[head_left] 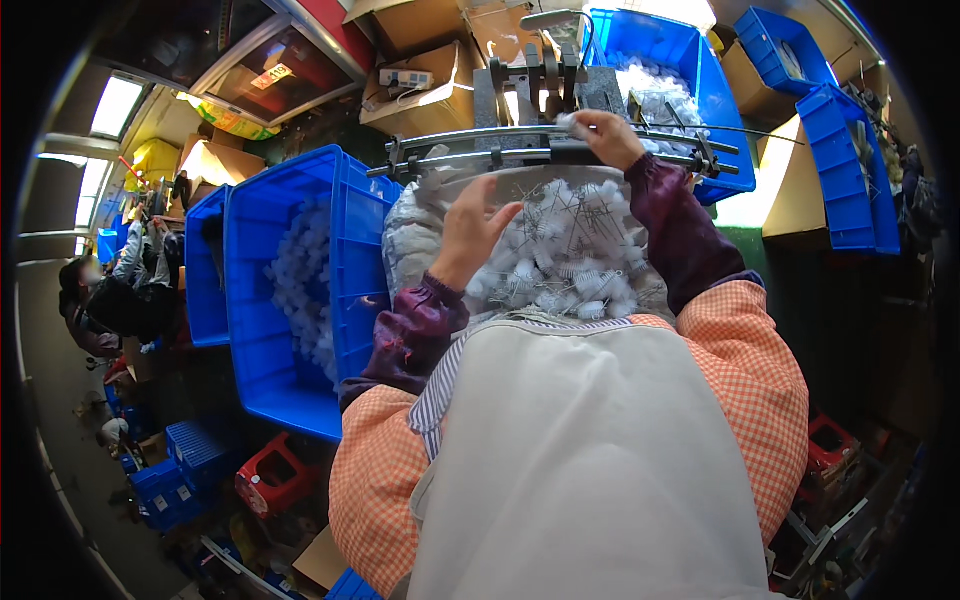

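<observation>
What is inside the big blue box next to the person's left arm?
The big blue box holds a pile of small white brush-like pieces against its right wall. The bare blue bottom shows nearer the person. Whatever lies under the pile is covered.

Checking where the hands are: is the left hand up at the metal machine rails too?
No: the left hand hovers open over the pile of small white brushes, while only the right hand reaches the machine rails.
</observation>
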The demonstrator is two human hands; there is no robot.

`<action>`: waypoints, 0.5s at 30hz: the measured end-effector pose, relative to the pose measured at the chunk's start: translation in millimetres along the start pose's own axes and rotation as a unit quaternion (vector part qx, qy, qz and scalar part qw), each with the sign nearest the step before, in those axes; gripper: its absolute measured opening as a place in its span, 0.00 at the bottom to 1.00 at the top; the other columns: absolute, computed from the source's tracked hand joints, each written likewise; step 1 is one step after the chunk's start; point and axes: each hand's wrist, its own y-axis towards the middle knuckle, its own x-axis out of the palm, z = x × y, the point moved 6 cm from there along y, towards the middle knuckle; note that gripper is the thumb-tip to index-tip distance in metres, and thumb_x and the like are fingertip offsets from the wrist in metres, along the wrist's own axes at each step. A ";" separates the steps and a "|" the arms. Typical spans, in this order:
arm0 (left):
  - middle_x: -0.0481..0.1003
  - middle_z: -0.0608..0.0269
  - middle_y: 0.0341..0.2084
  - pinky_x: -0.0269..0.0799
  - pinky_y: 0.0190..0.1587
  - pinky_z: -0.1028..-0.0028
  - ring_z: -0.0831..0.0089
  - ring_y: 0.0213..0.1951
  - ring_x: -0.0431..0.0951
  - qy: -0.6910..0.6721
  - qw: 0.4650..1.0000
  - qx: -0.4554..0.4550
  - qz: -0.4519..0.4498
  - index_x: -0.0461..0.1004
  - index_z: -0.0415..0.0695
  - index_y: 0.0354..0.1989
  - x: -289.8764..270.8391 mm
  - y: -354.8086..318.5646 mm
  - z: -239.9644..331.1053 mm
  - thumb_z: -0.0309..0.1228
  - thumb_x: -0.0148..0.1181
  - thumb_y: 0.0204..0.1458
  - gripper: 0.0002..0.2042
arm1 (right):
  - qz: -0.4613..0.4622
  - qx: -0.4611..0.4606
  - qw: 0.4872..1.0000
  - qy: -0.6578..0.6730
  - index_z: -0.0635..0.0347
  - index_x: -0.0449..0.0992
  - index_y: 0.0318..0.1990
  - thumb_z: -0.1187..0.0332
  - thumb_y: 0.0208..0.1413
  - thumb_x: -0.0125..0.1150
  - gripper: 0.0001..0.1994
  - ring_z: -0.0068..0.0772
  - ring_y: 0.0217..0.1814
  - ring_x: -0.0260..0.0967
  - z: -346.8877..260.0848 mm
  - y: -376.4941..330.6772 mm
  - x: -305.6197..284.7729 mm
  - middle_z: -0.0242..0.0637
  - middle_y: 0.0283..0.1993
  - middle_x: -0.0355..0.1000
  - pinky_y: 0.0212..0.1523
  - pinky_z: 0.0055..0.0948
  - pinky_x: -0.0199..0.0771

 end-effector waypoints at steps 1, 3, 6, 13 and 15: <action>0.74 0.49 0.34 0.70 0.35 0.63 0.55 0.35 0.75 0.084 0.996 -0.005 -0.014 0.68 0.38 0.43 -3.1 -7.5 -20.1 0.41 0.61 0.46 0.22 | 0.066 0.028 0.993 -0.097 0.52 0.73 0.44 0.63 0.54 0.50 0.12 0.43 0.45 0.68 21.5 11.2 -9.8 0.35 0.44 0.71 0.46 0.33 0.67; 0.74 0.48 0.33 0.69 0.37 0.60 0.52 0.37 0.74 0.201 0.966 -0.063 -0.148 0.69 0.37 0.41 2.2 -31.2 -44.4 0.45 0.59 0.46 0.23 | 0.142 0.072 0.956 -0.247 0.49 0.74 0.41 0.62 0.53 0.50 0.11 0.43 0.46 0.66 46.4 22.3 -23.3 0.32 0.42 0.71 0.46 0.36 0.65; 0.74 0.46 0.33 0.68 0.38 0.58 0.51 0.38 0.73 0.218 0.947 -0.085 -0.221 0.69 0.37 0.40 18.4 -68.8 -71.3 0.46 0.58 0.45 0.23 | 0.145 0.104 0.921 -0.347 0.47 0.74 0.40 0.61 0.52 0.50 0.10 0.37 0.49 0.63 55.8 36.8 -21.0 0.30 0.42 0.70 0.48 0.37 0.62; 0.74 0.45 0.31 0.68 0.38 0.57 0.49 0.36 0.73 0.179 0.955 -0.097 -0.216 0.70 0.37 0.40 25.3 -74.9 -72.2 0.40 0.58 0.45 0.20 | 0.115 0.132 0.913 -0.368 0.46 0.72 0.43 0.62 0.52 0.48 0.11 0.37 0.53 0.61 69.2 51.5 -14.2 0.28 0.45 0.69 0.51 0.39 0.57; 0.74 0.46 0.32 0.67 0.38 0.58 0.50 0.37 0.73 0.185 0.956 -0.097 -0.207 0.70 0.37 0.40 22.9 -75.8 -66.5 0.40 0.58 0.45 0.19 | 0.110 0.129 0.922 -0.349 0.47 0.71 0.44 0.62 0.53 0.48 0.12 0.37 0.53 0.60 70.6 51.5 -12.6 0.28 0.46 0.69 0.51 0.39 0.55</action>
